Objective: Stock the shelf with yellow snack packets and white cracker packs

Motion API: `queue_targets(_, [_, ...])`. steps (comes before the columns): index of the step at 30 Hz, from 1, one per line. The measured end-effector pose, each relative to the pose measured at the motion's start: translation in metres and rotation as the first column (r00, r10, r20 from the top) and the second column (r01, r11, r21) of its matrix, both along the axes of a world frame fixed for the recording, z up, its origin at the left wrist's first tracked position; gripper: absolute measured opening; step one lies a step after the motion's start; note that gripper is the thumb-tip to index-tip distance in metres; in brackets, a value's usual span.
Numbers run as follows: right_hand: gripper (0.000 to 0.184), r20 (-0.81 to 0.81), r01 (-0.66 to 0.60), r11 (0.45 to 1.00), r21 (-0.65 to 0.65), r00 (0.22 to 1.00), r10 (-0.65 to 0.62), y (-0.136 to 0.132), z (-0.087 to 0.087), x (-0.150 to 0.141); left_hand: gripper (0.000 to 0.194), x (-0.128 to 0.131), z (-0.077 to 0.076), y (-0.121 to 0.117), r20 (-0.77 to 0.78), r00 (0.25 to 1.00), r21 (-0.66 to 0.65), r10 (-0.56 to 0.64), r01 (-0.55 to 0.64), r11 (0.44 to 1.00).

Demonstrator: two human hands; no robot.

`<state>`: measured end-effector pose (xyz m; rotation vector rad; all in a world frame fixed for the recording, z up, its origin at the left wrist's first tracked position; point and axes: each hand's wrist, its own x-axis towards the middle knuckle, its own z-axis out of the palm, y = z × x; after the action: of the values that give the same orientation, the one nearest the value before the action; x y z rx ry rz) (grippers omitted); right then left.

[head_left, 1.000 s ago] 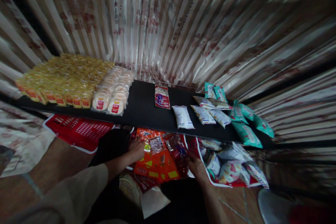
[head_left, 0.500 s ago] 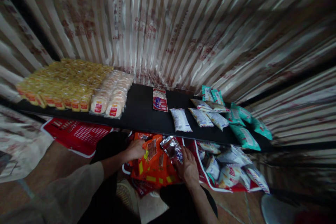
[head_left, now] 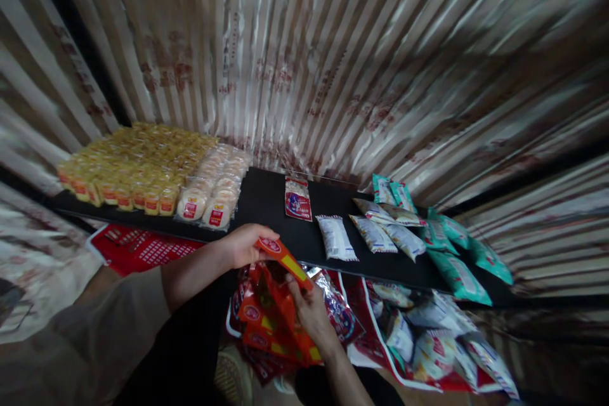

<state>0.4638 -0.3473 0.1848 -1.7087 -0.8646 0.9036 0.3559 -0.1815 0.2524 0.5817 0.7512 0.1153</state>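
My left hand (head_left: 248, 246) is closed on one end of an orange snack packet (head_left: 288, 261), lifted to the front edge of the black shelf (head_left: 266, 212). My right hand (head_left: 310, 312) grips the packet's other end, its fingers partly hidden by it. Below lie more orange packets (head_left: 259, 330), heaped in a basket whose white rim only partly shows. Beside my right hand are shiny silver-and-red packets (head_left: 333, 301). On the shelf above, a single red-and-white packet (head_left: 298, 200) lies flat.
Rows of yellow wrapped snacks (head_left: 137, 165) and pale round wrapped crackers (head_left: 216, 193) fill the shelf's left. White packets (head_left: 335, 238) and teal packets (head_left: 459, 276) lie on its right. A red basket (head_left: 157, 247) stands under the left; another, with white bags (head_left: 435, 355), sits at lower right.
My left hand has risen from the basket with an end of an orange packet. My right hand has moved left from the silver packet onto the orange one. The view has shifted slightly.
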Motion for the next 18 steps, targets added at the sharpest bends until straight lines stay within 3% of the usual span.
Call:
queue_targets(2, [0.046, 0.025, 0.130, 0.991, -0.036, 0.991, -0.129, 0.008, 0.002, 0.005, 0.019, 0.004, 0.010, 0.010, 0.023, 0.995, 0.020, -0.098, 0.098, 0.995])
queue_targets(5, [0.041, -0.089, 0.236, 0.970, 0.059, 0.969, -0.230, 0.021, 0.012, 0.014, 0.040, 0.009, 0.020, 0.025, 0.067, 0.984, 0.104, -0.168, 0.161, 0.982])
queue_targets(8, [0.046, -0.321, 0.234, 0.961, 0.146, 0.930, -0.178, 0.038, 0.018, 0.026, 0.038, 0.014, 0.016, 0.034, 0.067, 0.996, 0.235, -0.064, 0.047, 0.971])
queue_targets(11, [0.051, -0.420, 0.222, 0.969, 0.113, 0.894, -0.156, 0.058, 0.017, 0.038, 0.019, 0.021, -0.001, 0.033, 0.066, 0.998, 0.430, 0.025, -0.051, 0.902])
queue_targets(13, [0.053, -0.428, 0.207, 0.974, 0.092, 0.892, -0.149, 0.072, 0.012, 0.046, 0.016, 0.025, -0.017, 0.030, 0.032, 0.997, 0.604, 0.069, -0.074, 0.793])
queue_targets(14, [0.052, -0.429, 0.201, 0.976, 0.087, 0.892, -0.145, 0.080, 0.009, 0.049, 0.016, 0.028, -0.025, 0.029, -0.004, 0.995, 0.700, 0.097, -0.066, 0.711])
queue_targets(16, [0.051, -0.438, 0.203, 0.976, 0.078, 0.887, -0.149, 0.095, 0.002, 0.056, 0.018, 0.032, -0.041, 0.028, -0.050, 0.986, 0.888, 0.158, -0.028, 0.459])
queue_targets(18, [0.049, -0.452, 0.221, 0.973, 0.067, 0.876, -0.168, 0.112, -0.005, 0.063, 0.023, 0.037, -0.053, 0.030, -0.103, 0.972, 0.973, 0.210, 0.054, 0.223])
